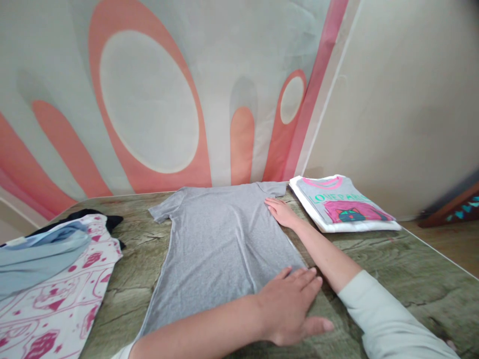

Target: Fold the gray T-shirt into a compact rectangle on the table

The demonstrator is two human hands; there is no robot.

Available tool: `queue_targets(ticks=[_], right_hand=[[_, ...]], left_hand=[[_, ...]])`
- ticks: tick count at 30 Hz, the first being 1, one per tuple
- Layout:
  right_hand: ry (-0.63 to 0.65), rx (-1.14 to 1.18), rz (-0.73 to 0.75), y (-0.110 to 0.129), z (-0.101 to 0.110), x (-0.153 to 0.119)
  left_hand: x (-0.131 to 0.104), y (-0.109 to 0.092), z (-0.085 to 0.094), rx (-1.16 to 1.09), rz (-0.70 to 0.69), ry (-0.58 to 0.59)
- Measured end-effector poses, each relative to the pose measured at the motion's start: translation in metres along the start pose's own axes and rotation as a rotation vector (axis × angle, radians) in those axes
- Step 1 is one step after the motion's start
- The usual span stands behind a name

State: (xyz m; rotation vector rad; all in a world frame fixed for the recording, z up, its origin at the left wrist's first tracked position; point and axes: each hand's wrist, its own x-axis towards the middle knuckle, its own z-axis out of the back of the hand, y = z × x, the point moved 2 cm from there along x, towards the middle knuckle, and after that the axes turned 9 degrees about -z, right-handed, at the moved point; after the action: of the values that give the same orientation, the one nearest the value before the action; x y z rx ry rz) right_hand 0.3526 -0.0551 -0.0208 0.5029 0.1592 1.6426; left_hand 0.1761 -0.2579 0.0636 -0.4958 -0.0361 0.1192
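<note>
A grey shirt (213,239) lies spread out on the desk (138,264), its shoulders at the far side and its body running back toward the person, both short sleeves turned outward. Laid this way, nearly the whole of the cloth is within reach, apart from the part under the left forearm, which is hidden from view.

The left hand (290,309) rests palm down by the lower right side of the shirt, its fingers slightly spread over the edge and its thumb held well away over bare desk; such a wide palm probably serves to press the cloth flat. The right hand (282,212) lies farther up the same edge, just below the sleeve, fingers stretched out and close together, pinching nothing that shows. With two points on one side, that edge seems steadied along its length, though soft creases run down the middle.

A folded shirt (346,202) sits on a white layer (352,228) at the right, apart from the loose patterned cloth (56,304), blue cloth (41,257) and black cloth (114,223) at the left, perhaps to separate neat from loose.
</note>
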Motion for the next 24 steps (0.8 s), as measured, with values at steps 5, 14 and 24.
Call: queue_targets(ticks=[5, 14, 24], right_hand=[[0.0, 0.037, -0.005, 0.002, 0.001, 0.0], [-0.145, 0.263, -0.101, -0.011, 0.015, -0.004], [-0.077, -0.077, 0.009, 0.007, 0.013, -0.008]], left_hand=[[0.0, 0.008, -0.002, 0.037, 0.038, 0.002], [-0.001, 0.011, 0.0, 0.061, 0.034, -0.033], [-0.008, 0.001, -0.002, -0.08, 0.0, 0.053]])
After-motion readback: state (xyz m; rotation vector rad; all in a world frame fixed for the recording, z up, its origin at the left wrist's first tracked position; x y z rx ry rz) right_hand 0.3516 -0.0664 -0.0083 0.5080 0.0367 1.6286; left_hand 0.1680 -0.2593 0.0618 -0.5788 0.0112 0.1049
